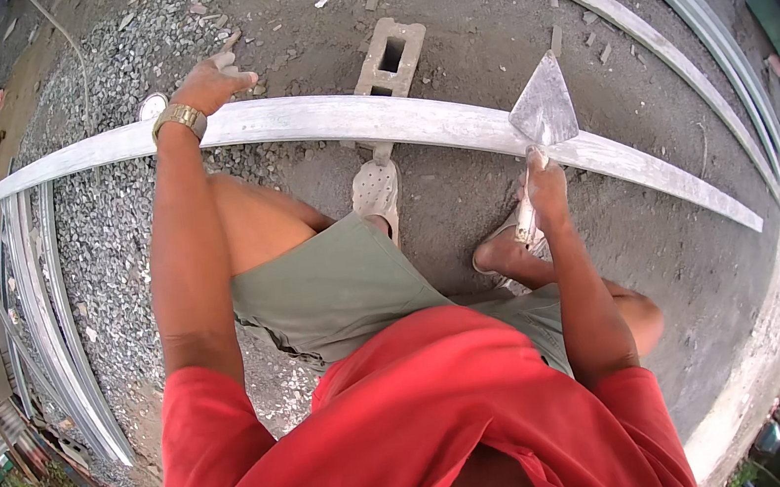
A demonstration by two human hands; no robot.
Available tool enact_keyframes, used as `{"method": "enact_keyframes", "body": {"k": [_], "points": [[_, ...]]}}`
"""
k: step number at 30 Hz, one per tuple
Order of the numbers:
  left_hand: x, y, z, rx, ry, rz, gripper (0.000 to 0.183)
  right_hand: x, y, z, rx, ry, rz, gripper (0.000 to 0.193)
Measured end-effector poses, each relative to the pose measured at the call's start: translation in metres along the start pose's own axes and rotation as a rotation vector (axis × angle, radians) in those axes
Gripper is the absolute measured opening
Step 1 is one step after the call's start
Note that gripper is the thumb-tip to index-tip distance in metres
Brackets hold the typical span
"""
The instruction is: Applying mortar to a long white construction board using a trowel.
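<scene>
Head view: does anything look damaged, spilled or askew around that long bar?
Nothing looks clearly broken. The long bar has patchy whitish smears along it, and the trowel in the right hand looks smeared too. The bar's bend is probably just the lens.

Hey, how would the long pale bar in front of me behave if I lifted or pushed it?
The long pale bar would likely be unwieldy, being so long and narrow. Its whitish, streaked surface might be slightly slippery. Its flat face suggests it probably won't roll.
</scene>
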State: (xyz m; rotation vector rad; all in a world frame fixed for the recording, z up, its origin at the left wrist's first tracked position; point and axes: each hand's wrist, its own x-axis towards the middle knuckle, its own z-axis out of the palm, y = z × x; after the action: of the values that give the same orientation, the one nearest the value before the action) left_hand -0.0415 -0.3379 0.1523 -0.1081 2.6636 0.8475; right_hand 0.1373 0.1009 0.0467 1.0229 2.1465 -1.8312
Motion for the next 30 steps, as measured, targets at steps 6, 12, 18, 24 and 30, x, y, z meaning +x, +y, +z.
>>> {"method": "enact_keyframes", "body": {"k": [6,12,18,24,30], "points": [[0.005,0.016,0.002,0.028,0.159,0.093,0.073,-0.025,0.019,0.106,-0.517,-0.107,-0.396,0.042],[-0.012,0.028,-0.005,0.014,0.027,0.038,0.066,-0.004,0.023,0.063,-0.413,-0.219,-0.266,0.042],[-0.006,0.057,0.000,-0.150,0.164,0.066,0.063,-0.008,0.014,0.073,-0.469,-0.167,-0.232,0.047],[-0.015,0.130,0.054,-0.322,0.422,0.425,0.062,-0.026,-0.007,0.094,-0.340,-0.318,-0.221,0.050],[-0.039,0.215,0.208,0.485,0.084,0.764,0.094,-0.033,0.038,-0.080,0.502,0.264,-0.037,0.029]]}}
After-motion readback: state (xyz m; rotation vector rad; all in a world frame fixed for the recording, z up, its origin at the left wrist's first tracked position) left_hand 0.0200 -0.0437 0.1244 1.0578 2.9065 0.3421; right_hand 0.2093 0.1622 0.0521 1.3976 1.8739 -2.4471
